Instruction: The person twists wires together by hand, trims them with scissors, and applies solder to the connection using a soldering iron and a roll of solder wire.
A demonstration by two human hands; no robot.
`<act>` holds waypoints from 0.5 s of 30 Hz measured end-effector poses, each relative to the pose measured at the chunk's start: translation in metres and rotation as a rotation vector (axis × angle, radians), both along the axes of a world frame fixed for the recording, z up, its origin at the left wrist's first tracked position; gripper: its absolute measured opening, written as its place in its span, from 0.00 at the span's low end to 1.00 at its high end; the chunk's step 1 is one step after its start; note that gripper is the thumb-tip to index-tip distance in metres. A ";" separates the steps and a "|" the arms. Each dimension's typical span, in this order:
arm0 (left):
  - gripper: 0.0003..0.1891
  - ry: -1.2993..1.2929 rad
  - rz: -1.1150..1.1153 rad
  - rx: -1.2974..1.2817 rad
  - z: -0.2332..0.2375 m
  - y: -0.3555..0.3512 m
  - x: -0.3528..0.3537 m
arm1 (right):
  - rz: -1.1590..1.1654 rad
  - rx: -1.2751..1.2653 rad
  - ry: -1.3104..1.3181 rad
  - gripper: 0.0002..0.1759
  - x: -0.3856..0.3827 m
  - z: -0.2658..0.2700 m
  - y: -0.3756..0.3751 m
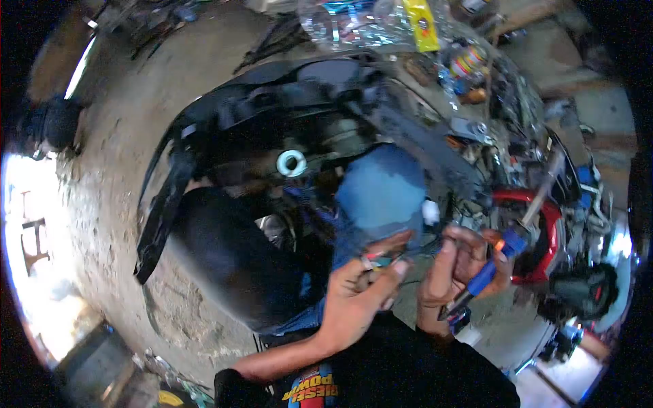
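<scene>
The stripped scooter (pixel 306 85) fills mid-frame, panels off and wiring bare, so the opening-up looks done. Lower centre, the left hand (pixel 357 289) pinches a small part (pixel 379 259); just right of it, the right hand (pixel 454 262) grips a blue-handled screwdriver (pixel 491 270), the fitting seemingly unfinished

The screwdriver (pixel 507 251) has a smooth blue-and-orange plastic handle and a dull metal shaft. The black panel (pixel 224 265) looks like glossy plastic. The blue cloth (pixel 381 187) is matt, the floor (pixel 115 170) is rough concrete, and the clear bag (pixel 347 24) is crinkled, shiny plastic.
</scene>
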State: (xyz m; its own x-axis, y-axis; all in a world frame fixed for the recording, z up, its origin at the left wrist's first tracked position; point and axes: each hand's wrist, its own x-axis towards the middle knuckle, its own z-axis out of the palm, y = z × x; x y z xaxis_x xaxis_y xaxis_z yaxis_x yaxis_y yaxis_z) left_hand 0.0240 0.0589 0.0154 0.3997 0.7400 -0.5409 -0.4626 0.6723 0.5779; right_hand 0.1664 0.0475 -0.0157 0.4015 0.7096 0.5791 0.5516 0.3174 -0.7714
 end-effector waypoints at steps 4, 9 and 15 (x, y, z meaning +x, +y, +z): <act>0.19 0.084 -0.096 0.028 -0.025 -0.008 -0.023 | 0.080 -0.045 -0.147 0.43 0.018 -0.011 0.000; 0.15 0.196 -0.147 0.092 -0.019 -0.007 -0.034 | 0.279 -0.111 -0.145 0.41 0.017 -0.003 -0.015; 0.14 0.512 -0.223 0.487 -0.004 0.006 -0.034 | 0.585 -0.051 -0.118 0.41 0.031 -0.019 -0.034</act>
State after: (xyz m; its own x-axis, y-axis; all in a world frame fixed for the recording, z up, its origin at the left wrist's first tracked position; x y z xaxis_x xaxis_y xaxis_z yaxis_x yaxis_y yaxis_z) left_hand -0.0096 0.0645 0.0111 0.3546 0.8742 -0.3316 0.0627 0.3316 0.9413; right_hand 0.1974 0.0136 -0.0351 -0.1293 0.8215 0.5554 0.3797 0.5584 -0.7376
